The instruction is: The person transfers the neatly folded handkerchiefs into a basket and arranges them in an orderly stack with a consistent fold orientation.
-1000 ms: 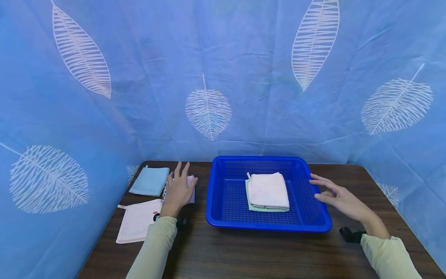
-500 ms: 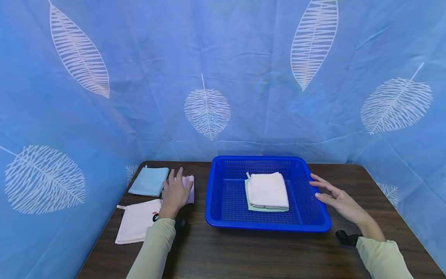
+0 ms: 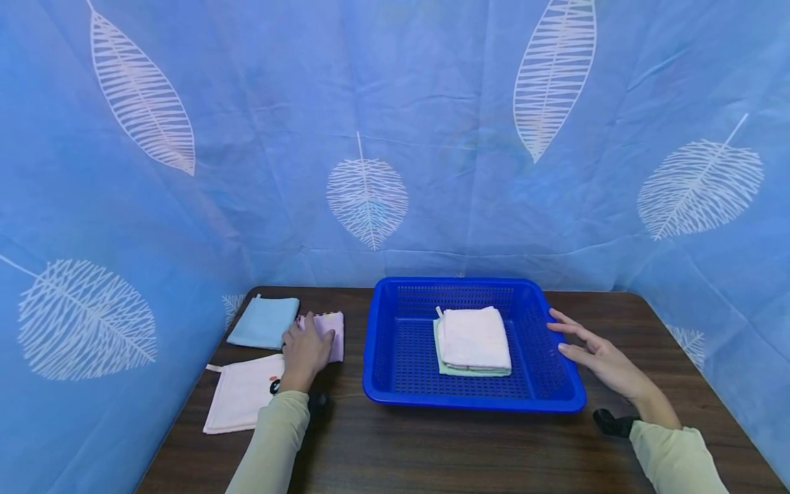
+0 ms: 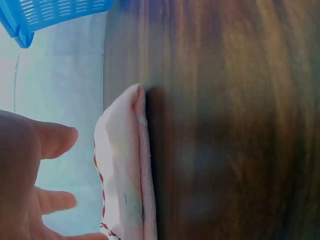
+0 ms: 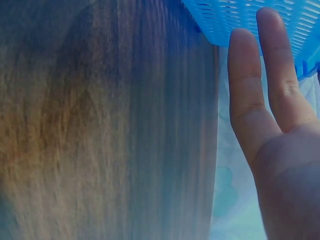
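Note:
My left hand [image 3: 305, 348] hovers over the near left part of a folded lilac cloth [image 3: 331, 325] on the dark wooden table [image 3: 432, 446]. In the left wrist view its fingers [image 4: 52, 141] are loosely bent, with a gap showing between them and the lilac cloth [image 4: 125, 180]. My right hand [image 3: 594, 353] is flat beside the right rim of a blue plastic basket [image 3: 469, 403], holding nothing. Its straight fingers [image 5: 245, 85] reach toward the basket [image 5: 250, 20]. In the basket a white folded towel [image 3: 474, 336] lies on a green one [image 3: 469, 372].
A light blue folded cloth [image 3: 264, 321] lies at the back left of the table. A white cloth with a small printed mark [image 3: 237, 394] lies near the left edge. Blue leaf-print curtain [image 3: 395, 137] closes in the table at the back and both sides.
My left hand has drawn back toward me over the lilac cloth and its fingers have bent, uncovering more of the cloth. The right hand has barely shifted.

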The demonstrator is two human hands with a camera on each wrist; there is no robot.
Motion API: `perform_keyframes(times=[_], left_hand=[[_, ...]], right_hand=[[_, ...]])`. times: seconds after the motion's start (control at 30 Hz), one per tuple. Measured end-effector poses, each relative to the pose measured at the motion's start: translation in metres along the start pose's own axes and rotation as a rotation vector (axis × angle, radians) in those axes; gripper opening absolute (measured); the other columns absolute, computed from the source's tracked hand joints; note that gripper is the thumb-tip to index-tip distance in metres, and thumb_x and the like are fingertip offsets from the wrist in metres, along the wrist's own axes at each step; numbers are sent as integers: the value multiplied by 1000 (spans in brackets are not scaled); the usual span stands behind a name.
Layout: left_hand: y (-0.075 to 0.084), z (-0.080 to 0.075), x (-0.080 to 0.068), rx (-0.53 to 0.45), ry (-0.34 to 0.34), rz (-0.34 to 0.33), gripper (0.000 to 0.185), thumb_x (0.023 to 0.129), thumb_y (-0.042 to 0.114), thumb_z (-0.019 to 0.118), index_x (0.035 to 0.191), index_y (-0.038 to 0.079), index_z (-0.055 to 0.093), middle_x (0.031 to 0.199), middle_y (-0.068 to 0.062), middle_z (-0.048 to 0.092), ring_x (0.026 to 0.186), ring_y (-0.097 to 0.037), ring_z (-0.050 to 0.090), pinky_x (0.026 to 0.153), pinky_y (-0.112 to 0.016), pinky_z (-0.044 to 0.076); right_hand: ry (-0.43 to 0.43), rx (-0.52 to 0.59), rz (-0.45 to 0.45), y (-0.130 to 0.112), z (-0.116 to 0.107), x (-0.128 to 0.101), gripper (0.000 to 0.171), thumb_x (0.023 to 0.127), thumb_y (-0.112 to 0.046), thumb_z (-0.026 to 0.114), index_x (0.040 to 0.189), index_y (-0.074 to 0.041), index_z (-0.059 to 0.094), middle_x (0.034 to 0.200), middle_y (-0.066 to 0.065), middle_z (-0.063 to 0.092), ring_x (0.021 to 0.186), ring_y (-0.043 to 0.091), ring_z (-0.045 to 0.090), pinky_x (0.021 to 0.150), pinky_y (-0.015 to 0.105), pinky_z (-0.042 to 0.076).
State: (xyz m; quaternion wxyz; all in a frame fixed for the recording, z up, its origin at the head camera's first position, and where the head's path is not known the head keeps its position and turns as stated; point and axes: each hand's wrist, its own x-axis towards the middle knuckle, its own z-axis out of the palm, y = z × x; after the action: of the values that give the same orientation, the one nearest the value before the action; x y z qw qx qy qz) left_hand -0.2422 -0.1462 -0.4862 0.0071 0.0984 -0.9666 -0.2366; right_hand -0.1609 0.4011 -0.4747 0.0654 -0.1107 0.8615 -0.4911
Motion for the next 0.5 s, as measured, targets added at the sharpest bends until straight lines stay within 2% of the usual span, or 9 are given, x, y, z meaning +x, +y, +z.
perform_keyframes(times=[0.1,0.17,0.37,0.5], left_hand=[[-1,0,0,26,20,14,71,99,41,57,147,-8,39,141,-44,38,130,-58,37,108,-67,37],[-2,1,-1,50,24,13,69,98,40,58,142,-11,43,136,-43,42,128,-57,39,106,-66,38],[-2,7,-3,122,23,8,64,96,37,65,132,-13,48,132,-41,47,124,-55,42,104,-66,40],[-2,10,-3,130,20,20,62,95,35,67,130,-13,49,134,-40,47,122,-53,41,103,-65,39]], right_hand=[[5,7,18,-1,0,1,49,109,-29,47,157,-18,39,175,-4,7,160,40,4,105,84,21],[7,12,32,-2,0,1,50,109,-31,48,157,-18,39,175,-1,6,155,51,3,105,85,19],[11,31,50,-2,2,1,51,108,-32,49,156,-18,40,175,-5,6,154,52,0,105,86,16],[14,34,33,-1,2,1,50,109,-30,48,157,-17,39,175,-3,6,156,49,-1,105,86,16]])
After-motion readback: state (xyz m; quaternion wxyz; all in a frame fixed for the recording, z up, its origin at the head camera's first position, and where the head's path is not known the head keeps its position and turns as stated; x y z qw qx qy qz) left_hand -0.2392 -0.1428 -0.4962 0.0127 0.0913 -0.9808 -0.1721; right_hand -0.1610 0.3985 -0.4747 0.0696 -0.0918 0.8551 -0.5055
